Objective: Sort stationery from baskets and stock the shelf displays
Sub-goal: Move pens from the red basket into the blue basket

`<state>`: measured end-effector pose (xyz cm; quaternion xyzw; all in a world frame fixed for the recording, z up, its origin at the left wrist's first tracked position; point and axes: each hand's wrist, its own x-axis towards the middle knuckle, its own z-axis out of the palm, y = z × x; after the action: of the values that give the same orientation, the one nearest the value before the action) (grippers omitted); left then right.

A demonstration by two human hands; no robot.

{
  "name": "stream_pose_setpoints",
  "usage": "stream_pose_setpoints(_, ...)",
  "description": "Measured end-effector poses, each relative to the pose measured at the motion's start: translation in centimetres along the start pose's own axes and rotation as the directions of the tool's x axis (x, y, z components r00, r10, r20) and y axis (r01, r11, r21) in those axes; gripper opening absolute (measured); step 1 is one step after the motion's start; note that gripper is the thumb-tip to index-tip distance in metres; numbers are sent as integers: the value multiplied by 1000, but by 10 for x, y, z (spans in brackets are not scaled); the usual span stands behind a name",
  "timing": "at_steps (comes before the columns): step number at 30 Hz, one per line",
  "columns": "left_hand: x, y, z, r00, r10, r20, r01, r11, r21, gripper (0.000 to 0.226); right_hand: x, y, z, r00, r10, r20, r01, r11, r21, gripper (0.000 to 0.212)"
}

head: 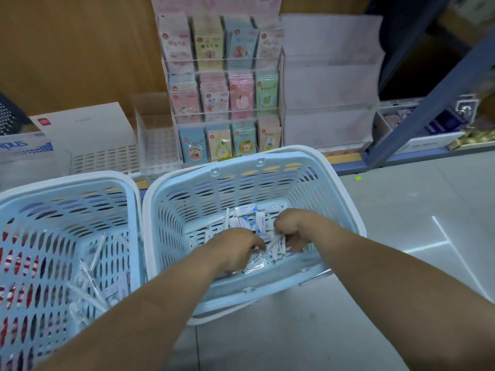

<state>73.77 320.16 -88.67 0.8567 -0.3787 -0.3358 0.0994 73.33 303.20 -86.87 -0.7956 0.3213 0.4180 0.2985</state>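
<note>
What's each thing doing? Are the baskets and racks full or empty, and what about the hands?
Right basket: nearly empty, pens and small boxes on its bottom.
Left basket: wrapped pens piled at the bottom.
Right hand: gripping a bunch of pens.
Left hand: curled among pens; grip unclear.
Packet rack: fully stocked.
Clear rack: empty.
</note>
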Motion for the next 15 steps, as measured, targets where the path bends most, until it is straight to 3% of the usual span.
stream_pose_setpoints(3,2,3,7,988,22,155,-30,998,51,45,5,2,2,1000,12,-20,-8,984,177,15)
stream_pose_setpoints(5,3,0,7,986,-11,164,-4,996,91,41,7,5,3,1000,-15,-14,18,960,280,20)
stream_pose_setpoints(8,4,2,7,994,-65,92,46,980,191,26,10,9,8,995,-95,-34,101,934,342,21)
stream_pose_setpoints(11,2,5,9,994,-104,-17,105,969,223,9,15,14,13,980,-148,-131,181,940,288,20)
stream_pose_setpoints(15,-1,-2,6,968,-203,-148,215,974,70,29,16,17,17,953,-190,-235,246,940,238,26)
